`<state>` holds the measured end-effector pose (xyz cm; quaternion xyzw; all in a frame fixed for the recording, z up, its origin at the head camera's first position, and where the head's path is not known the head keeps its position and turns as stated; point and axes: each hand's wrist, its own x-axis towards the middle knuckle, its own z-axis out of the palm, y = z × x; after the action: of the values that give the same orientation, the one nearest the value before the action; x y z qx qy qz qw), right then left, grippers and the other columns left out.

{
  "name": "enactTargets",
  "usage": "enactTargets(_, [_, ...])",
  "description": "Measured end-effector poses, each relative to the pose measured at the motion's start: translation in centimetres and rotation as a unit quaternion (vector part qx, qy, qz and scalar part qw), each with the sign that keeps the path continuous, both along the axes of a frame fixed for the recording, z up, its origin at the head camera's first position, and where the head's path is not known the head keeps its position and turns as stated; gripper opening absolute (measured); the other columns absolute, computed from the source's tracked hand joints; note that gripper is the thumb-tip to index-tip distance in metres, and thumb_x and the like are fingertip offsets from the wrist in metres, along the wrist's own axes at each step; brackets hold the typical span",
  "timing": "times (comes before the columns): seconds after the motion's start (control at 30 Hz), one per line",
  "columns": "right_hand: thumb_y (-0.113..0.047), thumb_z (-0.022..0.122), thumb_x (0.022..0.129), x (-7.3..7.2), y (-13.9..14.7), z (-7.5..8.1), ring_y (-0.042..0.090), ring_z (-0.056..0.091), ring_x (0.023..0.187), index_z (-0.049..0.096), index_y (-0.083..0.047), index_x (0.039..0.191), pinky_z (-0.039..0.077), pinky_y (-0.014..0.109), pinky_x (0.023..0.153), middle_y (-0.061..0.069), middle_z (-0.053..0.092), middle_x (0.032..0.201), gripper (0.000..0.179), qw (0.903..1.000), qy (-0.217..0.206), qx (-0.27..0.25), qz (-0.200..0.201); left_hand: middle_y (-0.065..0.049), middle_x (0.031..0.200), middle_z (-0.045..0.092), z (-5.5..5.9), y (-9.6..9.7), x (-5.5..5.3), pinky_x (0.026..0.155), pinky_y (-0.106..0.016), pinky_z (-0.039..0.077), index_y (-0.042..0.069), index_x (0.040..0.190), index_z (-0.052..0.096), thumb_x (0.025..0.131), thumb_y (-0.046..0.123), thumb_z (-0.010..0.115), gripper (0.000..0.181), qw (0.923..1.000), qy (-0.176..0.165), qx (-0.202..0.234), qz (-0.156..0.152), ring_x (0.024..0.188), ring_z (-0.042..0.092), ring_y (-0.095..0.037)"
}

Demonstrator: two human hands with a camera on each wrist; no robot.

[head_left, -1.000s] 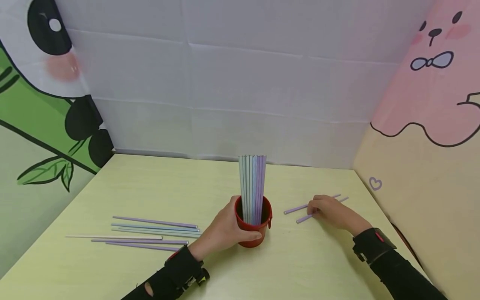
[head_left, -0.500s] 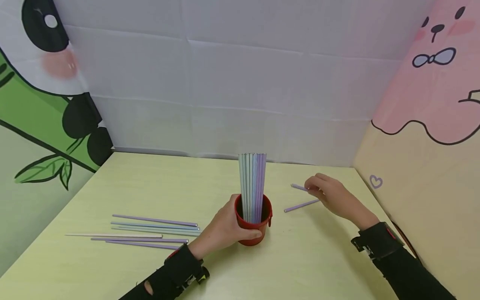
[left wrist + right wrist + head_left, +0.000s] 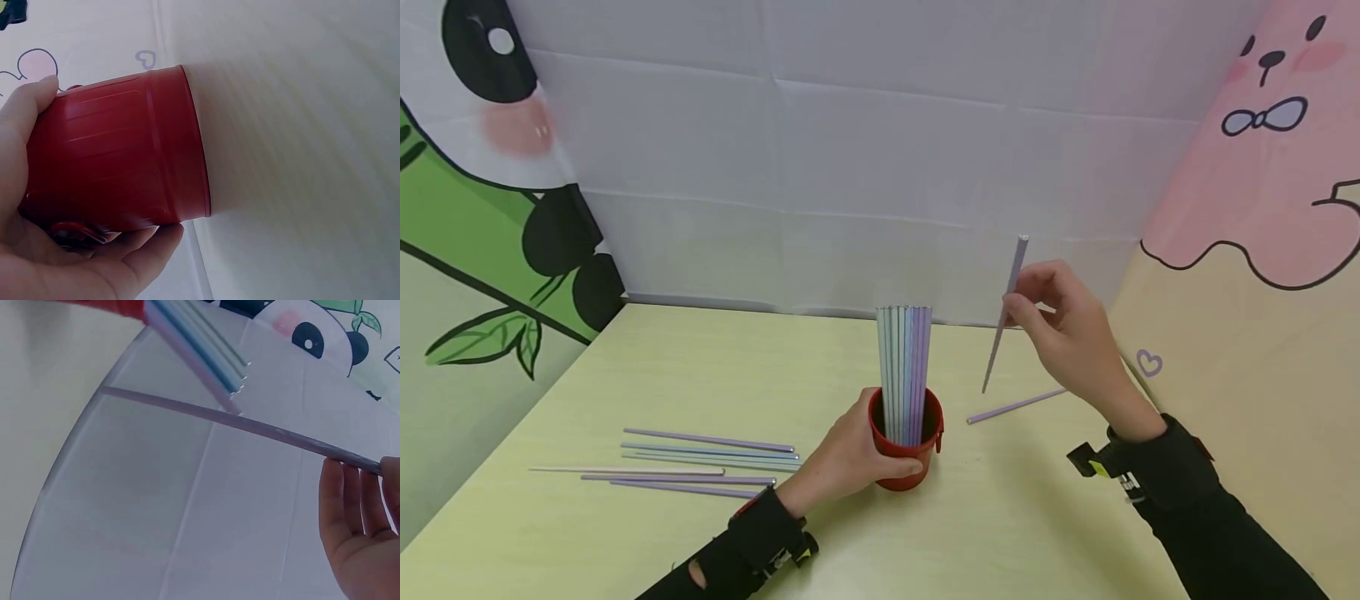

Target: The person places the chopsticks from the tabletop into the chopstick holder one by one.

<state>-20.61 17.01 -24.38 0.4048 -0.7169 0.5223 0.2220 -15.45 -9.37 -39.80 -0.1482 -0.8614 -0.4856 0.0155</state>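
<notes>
My left hand (image 3: 842, 471) grips a red bucket-like cup (image 3: 901, 472) from its left side, thumb across the front. The cup stands upright on the table and holds a bundle of pastel green, blue and purple straws (image 3: 905, 367). My right hand (image 3: 1067, 329) pinches a single purple straw (image 3: 1011, 287) between thumb and fingers. That straw is raised above the table at the right of the cup, steeply tilted; in the right wrist view it (image 3: 275, 432) sticks out past the fingertips. Another purple straw (image 3: 1011, 408) lies on the table below my right hand.
Several loose straws lie at the left of the table, among them a purple one (image 3: 707, 439) and a white one (image 3: 625, 471). A pale wall sheet (image 3: 850, 167) rises behind the table (image 3: 737, 358), and a decorated panel (image 3: 1247, 333) stands at the right.
My right hand has picked one of two purple straws off the table, lifted it and turned it from lying to steep. My left hand keeps its grip on the cup.
</notes>
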Motion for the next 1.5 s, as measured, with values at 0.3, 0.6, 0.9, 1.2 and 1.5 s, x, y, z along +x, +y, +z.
enactTargets(0.3, [0.005, 0.056, 0.092, 0.5, -2.3, 1.1, 0.032, 0.061, 0.079, 0.049, 0.002, 0.112, 0.056, 0.038, 0.072, 0.018, 0.056, 0.095, 0.021, 0.9939, -0.071, -0.046, 0.071, 0.011, 0.125, 0.048, 0.0, -0.1, -0.1, 0.089, -0.036, 0.048, 0.024, 0.136, 0.033, 0.065, 0.044, 0.086, 0.091, 1.0, 0.004, 0.0, -0.002, 0.109, 0.051, -0.008])
enactTargets(0.6, [0.004, 0.054, 0.094, 1.1, -4.4, -0.1, 0.035, 0.063, 0.081, 0.046, 0.005, 0.11, 0.056, 0.041, 0.072, 0.021, 0.054, 0.097, 0.017, 0.9902, -0.128, 0.002, 0.057, 0.013, 0.125, 0.048, 0.1, -0.1, 0.0, 0.09, -0.035, 0.048, 0.027, 0.136, 0.032, 0.065, 0.044, 0.086, 0.091, 0.9999, -0.008, 0.007, -0.001, 0.109, 0.051, -0.006])
enactTargets(0.9, [0.001, 0.054, 0.095, 0.2, -5.4, -3.1, 0.034, 0.063, 0.081, 0.047, 0.003, 0.11, 0.056, 0.04, 0.071, 0.02, 0.053, 0.096, 0.016, 0.9831, -0.173, 0.029, 0.052, 0.014, 0.126, 0.047, 0.2, -0.3, 0.0, 0.091, -0.034, 0.047, 0.028, 0.136, 0.031, 0.065, 0.047, 0.086, 0.092, 0.9999, -0.01, 0.007, -0.002, 0.109, 0.051, -0.005])
enactTargets(1.2, [-0.011, 0.059, 0.096, -1.7, -5.4, -7.0, 0.024, 0.064, 0.081, 0.049, -0.009, 0.114, 0.057, 0.033, 0.068, 0.011, 0.055, 0.098, 0.02, 0.9777, -0.203, 0.043, 0.031, 0.013, 0.126, 0.047, 0.1, -0.4, 0.1, 0.091, -0.033, 0.047, 0.028, 0.137, 0.031, 0.065, 0.044, 0.086, 0.092, 0.9999, -0.005, 0.011, -0.005, 0.109, 0.051, -0.005])
enactTargets(1.5, [-0.012, 0.06, 0.095, -1.9, -3.7, -7.0, 0.02, 0.064, 0.08, 0.049, -0.011, 0.116, 0.056, 0.033, 0.072, 0.009, 0.057, 0.098, 0.023, 0.9824, -0.179, 0.052, -0.009, 0.014, 0.125, 0.048, 0.1, -0.3, 0.1, 0.089, -0.032, 0.047, 0.027, 0.136, 0.032, 0.065, 0.043, 0.086, 0.091, 0.9999, -0.003, 0.011, -0.003, 0.108, 0.051, -0.005])
